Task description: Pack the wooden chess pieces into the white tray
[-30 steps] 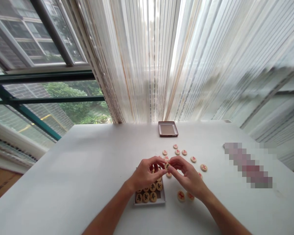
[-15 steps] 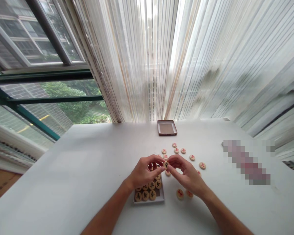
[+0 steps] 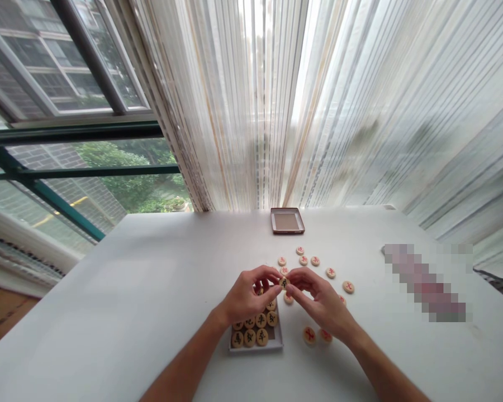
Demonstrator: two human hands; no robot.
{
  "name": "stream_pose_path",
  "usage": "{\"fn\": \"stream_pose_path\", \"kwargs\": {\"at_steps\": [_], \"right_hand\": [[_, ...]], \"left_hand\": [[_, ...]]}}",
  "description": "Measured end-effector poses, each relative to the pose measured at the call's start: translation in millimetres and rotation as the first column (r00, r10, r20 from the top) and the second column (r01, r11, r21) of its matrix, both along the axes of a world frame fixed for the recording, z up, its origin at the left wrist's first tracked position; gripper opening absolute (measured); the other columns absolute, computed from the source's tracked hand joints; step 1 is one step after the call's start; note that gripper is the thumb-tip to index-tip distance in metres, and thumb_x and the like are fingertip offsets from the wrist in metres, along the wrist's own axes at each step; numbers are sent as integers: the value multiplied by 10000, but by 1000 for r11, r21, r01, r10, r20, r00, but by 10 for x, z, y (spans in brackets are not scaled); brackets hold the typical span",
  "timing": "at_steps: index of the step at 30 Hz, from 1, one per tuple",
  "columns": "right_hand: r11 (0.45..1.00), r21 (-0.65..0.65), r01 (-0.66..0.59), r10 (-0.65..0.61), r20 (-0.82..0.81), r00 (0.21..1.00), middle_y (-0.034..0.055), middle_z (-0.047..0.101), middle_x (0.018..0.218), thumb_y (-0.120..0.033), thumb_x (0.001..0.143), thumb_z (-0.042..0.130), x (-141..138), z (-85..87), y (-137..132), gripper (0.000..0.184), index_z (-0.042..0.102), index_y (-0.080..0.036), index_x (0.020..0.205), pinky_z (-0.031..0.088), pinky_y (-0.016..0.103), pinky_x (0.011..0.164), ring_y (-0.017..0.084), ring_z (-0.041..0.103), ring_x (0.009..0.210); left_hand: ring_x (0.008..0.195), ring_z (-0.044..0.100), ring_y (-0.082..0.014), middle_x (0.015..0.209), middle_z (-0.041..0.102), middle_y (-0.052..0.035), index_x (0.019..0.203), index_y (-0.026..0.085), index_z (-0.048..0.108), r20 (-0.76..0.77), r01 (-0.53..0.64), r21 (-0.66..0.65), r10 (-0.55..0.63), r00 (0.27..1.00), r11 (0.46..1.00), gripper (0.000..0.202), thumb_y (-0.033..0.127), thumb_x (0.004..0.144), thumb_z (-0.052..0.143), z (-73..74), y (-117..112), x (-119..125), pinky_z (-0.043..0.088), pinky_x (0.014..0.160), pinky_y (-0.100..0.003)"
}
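Note:
Between the fingertips of both hands is a round wooden Chinese chess piece (image 3: 284,283) with a black character. My left hand (image 3: 249,293) pinches it from the left, and my right hand (image 3: 314,293) pinches it from the right. Below the left hand lies a shallow box (image 3: 256,350) with rows of black-marked pieces (image 3: 250,337); the hand hides part of it. Two red-marked pieces (image 3: 309,335) lie under the right wrist, one partly covered. More red-marked pieces (image 3: 331,272) are scattered beyond the right hand.
An open box lid (image 3: 287,221) lies near the far edge of the white table (image 3: 151,279). On the right is a pixelated, pinkish long shape (image 3: 423,285). A string curtain (image 3: 251,111) hangs behind the table, with a window (image 3: 88,151) at the left.
The view has shifted very slightly, so the table things appear a little lower and further right. Both hands keep their hold on the same piece.

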State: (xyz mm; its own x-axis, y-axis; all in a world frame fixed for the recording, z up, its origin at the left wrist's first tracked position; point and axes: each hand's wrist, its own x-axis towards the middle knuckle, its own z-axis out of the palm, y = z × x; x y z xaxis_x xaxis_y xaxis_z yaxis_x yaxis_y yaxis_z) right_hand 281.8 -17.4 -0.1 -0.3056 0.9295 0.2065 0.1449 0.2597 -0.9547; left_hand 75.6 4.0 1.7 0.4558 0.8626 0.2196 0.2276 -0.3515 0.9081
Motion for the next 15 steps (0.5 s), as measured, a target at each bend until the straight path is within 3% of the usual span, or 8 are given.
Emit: {"fn": "stream_pose_path", "kwargs": {"at_steps": [9, 15], "right_hand": [[1000, -9, -11, 11, 5, 1000, 43, 688, 994, -338, 951, 609, 1, 44, -15, 183, 608, -217, 1088, 576, 324, 807, 180, 682, 865], [1000, -3, -10, 10, 24, 1000, 31, 669, 931, -341, 953, 602, -4, 47, -11, 137, 601, -214, 1006, 566, 304, 778, 174, 671, 841]], "left_hand": [[622, 533, -95, 810, 694, -15, 1102, 190, 663, 11, 23, -19, -23, 1000, 1000, 269, 317, 867, 694, -2, -2, 12, 418, 560, -195], [620, 513, -93, 871, 715, -33, 1022, 181, 707, -35, 30, 10, -30, 999, 999, 191, 320, 913, 635, 27, 5, -29, 417, 570, -205]]}}
